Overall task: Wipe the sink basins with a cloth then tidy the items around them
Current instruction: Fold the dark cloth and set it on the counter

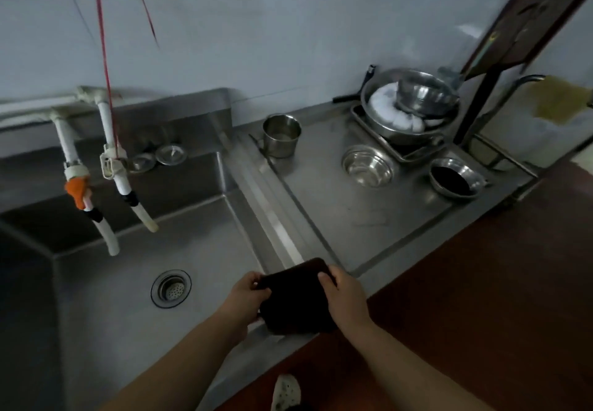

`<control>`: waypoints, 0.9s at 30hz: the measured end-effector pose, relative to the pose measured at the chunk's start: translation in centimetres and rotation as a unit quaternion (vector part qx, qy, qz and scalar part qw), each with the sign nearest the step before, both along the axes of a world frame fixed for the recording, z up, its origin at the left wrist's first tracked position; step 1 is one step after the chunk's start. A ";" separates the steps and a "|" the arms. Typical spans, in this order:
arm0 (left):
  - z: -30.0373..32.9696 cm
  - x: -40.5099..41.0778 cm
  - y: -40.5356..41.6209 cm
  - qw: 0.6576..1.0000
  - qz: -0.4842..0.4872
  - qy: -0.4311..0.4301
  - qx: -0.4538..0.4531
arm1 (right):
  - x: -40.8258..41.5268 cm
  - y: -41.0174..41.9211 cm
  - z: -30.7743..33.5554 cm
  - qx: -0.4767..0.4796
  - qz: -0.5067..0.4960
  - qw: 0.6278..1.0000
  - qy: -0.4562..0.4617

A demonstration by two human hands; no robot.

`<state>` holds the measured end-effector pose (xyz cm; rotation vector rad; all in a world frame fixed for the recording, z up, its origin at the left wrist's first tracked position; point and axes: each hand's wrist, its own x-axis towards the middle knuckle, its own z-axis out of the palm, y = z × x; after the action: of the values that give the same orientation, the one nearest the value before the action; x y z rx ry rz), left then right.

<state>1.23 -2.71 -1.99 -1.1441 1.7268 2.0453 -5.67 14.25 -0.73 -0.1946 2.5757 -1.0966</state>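
Fingers of your left hand (245,298) are curling round the left edge of the dark, folded square cloth (296,298), while your right hand (345,298) is pinching its right edge, thumb on top. You are holding the cloth low in the centre of the frame, over the front right corner of the stainless steel sink basin (134,282), just beside the raised rim that divides it from the steel draining board (337,218).

No writing or brand is showing legibly anywhere.

The basin is holding nothing but its round perforated drain strainer (171,288), lower left of centre. Two white plastic taps (125,182) are hanging over it at the left, one with an orange fitting. Two round metal sink plugs (158,157) are lying on the ledge behind them.

On the board, a steel mug with a handle (281,139) is standing upright near the wall; whether anything is in it is unclear. Right of centre, a small empty steel bowl (369,166) is sitting beside another steel bowl holding something dark (455,179). Behind them, on a rectangular metal tray (414,154), a wide steel basin (407,105) is carrying white bundles and a smaller steel bowl.
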 end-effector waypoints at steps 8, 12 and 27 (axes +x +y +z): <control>-4.2 -5.0 1.6 0.988 0.132 -0.076 -0.029 | -7.3 -0.1 -4.2 0.094 0.118 0.988 0.038; -5.8 -5.5 2.3 0.980 0.167 -0.110 0.017 | -8.5 0.1 -5.7 0.102 0.135 0.985 0.031; -6.1 -5.5 3.4 0.990 -0.023 -0.105 -0.094 | -10.9 1.3 -7.2 0.048 0.157 0.986 0.034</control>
<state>-4.27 0.72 -8.05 -1.3093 1.8500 1.6957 -16.62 15.56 -7.91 -0.5995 2.5350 -0.8614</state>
